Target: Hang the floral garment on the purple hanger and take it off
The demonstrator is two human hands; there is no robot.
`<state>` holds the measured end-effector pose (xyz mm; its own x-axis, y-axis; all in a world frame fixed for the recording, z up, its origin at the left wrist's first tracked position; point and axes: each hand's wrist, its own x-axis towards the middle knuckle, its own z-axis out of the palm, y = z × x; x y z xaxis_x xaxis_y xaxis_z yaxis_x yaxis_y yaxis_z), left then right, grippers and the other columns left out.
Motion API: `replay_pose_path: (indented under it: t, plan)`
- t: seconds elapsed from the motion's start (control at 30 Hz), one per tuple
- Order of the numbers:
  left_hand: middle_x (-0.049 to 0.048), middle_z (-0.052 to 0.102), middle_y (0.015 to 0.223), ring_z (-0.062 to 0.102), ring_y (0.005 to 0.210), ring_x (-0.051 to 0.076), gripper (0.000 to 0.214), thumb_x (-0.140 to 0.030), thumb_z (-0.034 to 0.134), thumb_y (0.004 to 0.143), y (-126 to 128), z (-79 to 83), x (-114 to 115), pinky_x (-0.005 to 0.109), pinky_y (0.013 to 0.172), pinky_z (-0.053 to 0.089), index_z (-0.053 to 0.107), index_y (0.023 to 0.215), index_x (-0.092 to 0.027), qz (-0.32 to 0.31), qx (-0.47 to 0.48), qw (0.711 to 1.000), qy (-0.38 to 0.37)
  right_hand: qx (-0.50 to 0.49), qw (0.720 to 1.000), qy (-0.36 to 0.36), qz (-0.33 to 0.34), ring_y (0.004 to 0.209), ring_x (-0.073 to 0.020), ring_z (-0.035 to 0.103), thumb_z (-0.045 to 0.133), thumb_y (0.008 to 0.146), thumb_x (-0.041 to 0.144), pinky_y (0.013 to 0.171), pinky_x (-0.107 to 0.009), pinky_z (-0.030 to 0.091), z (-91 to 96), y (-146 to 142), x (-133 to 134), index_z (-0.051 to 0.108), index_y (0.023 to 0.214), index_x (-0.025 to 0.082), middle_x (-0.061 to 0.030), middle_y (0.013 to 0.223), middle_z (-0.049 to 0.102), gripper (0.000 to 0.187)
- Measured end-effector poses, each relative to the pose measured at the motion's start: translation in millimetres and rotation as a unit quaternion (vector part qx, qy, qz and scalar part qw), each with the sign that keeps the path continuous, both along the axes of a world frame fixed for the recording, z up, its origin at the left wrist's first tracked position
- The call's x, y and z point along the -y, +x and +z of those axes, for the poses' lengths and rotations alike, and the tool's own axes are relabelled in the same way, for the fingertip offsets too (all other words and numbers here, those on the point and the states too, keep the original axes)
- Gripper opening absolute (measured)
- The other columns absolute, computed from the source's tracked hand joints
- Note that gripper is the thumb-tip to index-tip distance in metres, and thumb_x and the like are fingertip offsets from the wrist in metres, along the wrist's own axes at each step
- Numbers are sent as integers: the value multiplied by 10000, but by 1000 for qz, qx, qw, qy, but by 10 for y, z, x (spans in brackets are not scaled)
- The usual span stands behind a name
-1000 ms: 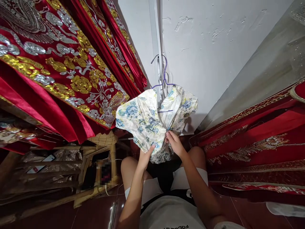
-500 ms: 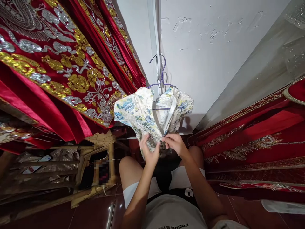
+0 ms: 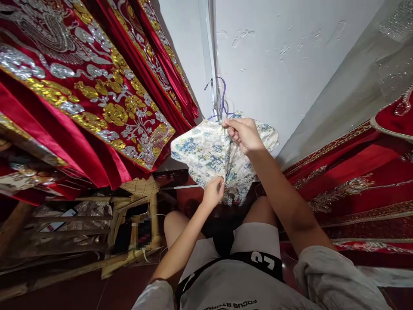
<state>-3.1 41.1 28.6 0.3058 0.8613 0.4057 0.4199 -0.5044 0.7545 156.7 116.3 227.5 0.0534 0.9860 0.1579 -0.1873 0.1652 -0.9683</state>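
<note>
A short-sleeved garment (image 3: 206, 148), white with blue and yellow flowers, hangs on a purple hanger (image 3: 223, 97) in front of me. Its zipper (image 3: 225, 150) runs straight down the middle, and the two sides meet along it. At the neck end, my right hand (image 3: 243, 133) is closed in a pinch at the top of the zipper; the small pull is hidden by the fingers. Lower down, my left hand (image 3: 214, 191) pinches the cloth beside the zipper's bottom end. The garment's lower part bunches up above my knees.
Red gowns with gold and silver sequins (image 3: 116, 114) hang on the left, and beaded red gowns (image 3: 348, 185) on the right. A bamboo rack (image 3: 106, 269) stands low at left, with a phone-like device (image 3: 143, 232) on it. Behind the hanger is a white wall (image 3: 258, 51).
My right hand has moved up from the middle of the garment to the neck, and the open V has closed. My left hand has gone from spread fingers to a pinch.
</note>
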Motion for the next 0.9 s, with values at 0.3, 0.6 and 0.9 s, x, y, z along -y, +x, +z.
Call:
replay_pose_path:
  t: [0.3,0.6,0.9]
  plan:
    - [76,703,1016,646,957,205,254,-324,456,1058,-42,1627,-684,341,895,478,628,1170,-173,19,8,976,219,61,996,57,4,440,-74,366,722,884,375,436,-217,261,-203,-59,261,627,740,175,63,473,460,264]
    - [39,718,910,639,870,188,148,-286,540,1028,-79,1543,-690,351,911,447,634,972,-186,56,-40,962,262,91,992,66,-63,478,-99,313,626,934,361,490,-271,224,-599,-224,266,489,713,234,67,535,403,289]
    - [14,637,933,601,872,135,127,-309,623,987,-666,1686,-892,295,852,499,617,991,-182,192,257,911,260,113,991,-13,-69,486,-103,340,642,821,326,495,-267,251,-1017,-212,266,476,609,231,59,507,406,286]
